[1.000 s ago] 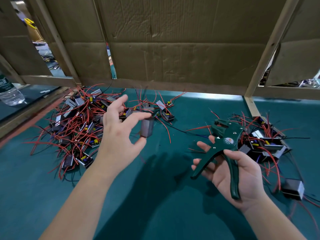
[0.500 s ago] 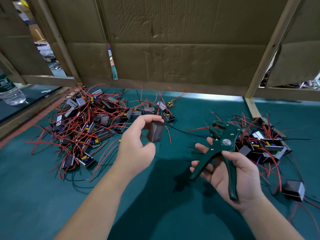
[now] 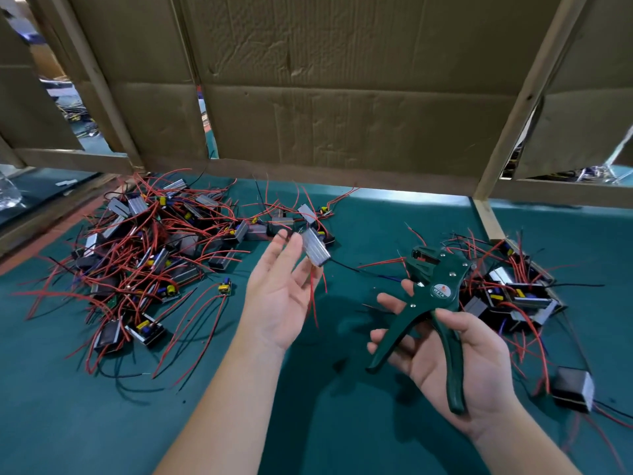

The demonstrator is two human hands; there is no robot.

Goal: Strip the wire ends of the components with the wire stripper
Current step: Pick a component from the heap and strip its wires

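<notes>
2 palms up, left hand (image 3: 279,299) pinching ribbed component (image 3: 315,247) at its fingertips, right hand (image 3: 459,368) grasping green wire stripper (image 3: 445,269), head toward 11 o'clock, round label (image 3: 442,289) unreadable

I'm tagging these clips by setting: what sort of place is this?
Probably a small electronics assembly workshop: a green-covered bench heaped with red-wired components, cardboard partitions on wooden framing, and a wire stripper in the right hand.

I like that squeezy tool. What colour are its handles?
Dark green. The wire stripper shows best in the head view, in the right hand.
</notes>
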